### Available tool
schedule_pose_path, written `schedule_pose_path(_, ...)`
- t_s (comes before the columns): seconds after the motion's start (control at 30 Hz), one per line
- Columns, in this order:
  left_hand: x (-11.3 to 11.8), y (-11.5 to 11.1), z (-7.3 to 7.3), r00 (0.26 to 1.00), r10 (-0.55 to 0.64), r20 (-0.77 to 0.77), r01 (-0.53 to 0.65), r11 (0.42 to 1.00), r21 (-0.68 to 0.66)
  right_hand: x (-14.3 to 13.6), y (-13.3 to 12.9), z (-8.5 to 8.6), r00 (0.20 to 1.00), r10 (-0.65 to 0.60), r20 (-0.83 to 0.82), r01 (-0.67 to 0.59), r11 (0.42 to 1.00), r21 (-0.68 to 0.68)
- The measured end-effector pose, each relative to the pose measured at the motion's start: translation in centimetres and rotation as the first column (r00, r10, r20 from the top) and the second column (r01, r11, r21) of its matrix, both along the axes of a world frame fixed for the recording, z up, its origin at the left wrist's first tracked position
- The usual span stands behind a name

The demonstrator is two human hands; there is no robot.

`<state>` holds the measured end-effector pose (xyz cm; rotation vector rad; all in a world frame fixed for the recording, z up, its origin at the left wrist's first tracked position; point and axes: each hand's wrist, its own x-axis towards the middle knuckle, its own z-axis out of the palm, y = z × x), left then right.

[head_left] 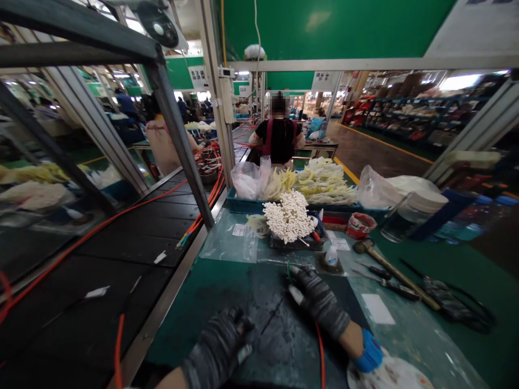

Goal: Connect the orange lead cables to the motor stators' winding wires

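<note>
My left hand (221,346), in a striped grey glove, is at the near edge of the dark work mat (263,286). Its fingers bend loosely, the thumb stands apart from them, and I see nothing in its grasp. A thin dark stick (272,316) lies on the mat just beyond those fingers. My right hand (318,300), gloved alike with bare fingertips, is closed farther forward, with a thin green wire (288,270) at its fingertips. From beneath this hand an orange cord (321,354) runs toward me; where it ends is hidden.
Beyond the mat, a bunch of white-tipped stems (288,216) rests in a black tray. Pale yellow strands (324,182) fill a blue bin behind. To the right lie a hammer (397,273), pliers and a jar (411,216). A black conveyor (81,286) runs along the left. A co-worker (279,135) sits ahead.
</note>
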<state>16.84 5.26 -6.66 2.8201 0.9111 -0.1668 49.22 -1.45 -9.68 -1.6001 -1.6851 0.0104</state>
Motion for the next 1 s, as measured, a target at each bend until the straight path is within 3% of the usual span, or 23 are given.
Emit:
schedule_pose_path(0.37,0.3,-0.1,0.6,1.0,0.019,-0.016,-0.019,1.0,-0.003,0.2,-0.3,0.2,0.999,0.004,-0.037,-0.006,0.999,-0.049)
schedule_pose_path(0.67,-0.1,0.1,-0.5,1.0,-0.026,0.007,0.025,0.998,0.057,0.2,-0.3,0.4,0.997,0.012,-0.07,-0.017,0.997,-0.069)
schedule_pose_path(1.0,-0.3,0.1,-1.0,0.998,0.002,0.063,-0.003,1.0,0.012,0.0,-0.3,0.6,0.998,-0.017,-0.056,0.013,0.997,-0.073)
